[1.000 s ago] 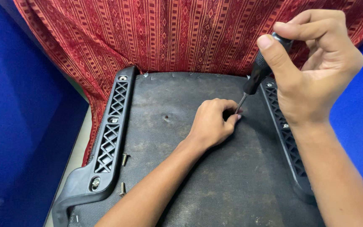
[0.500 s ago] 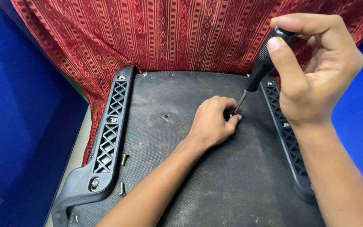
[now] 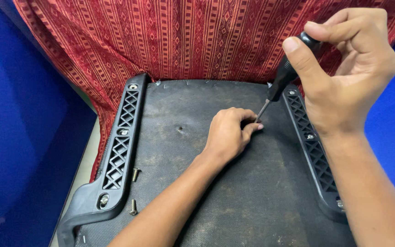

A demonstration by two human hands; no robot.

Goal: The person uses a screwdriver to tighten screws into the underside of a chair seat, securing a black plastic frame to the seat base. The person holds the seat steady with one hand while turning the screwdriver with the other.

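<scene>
My right hand (image 3: 344,77) grips the black handle of a screwdriver (image 3: 285,75), whose metal tip points down at the dark underside of a chair seat (image 3: 216,183). My left hand (image 3: 230,132) rests on that seat with its fingertips pinched around the screwdriver's tip; whatever it pinches there is hidden. Black plastic armrest brackets run along the seat's left side (image 3: 117,155) and right side (image 3: 314,151), each with screws set in its holes.
Two loose screws (image 3: 135,174) (image 3: 133,208) lie on the seat beside the left bracket. A red patterned cloth (image 3: 184,36) hangs behind the seat. Blue surfaces (image 3: 19,137) flank the seat on both sides.
My right hand has shifted its fingers slightly on the screwdriver handle. My left hand stays pinched at the tip.
</scene>
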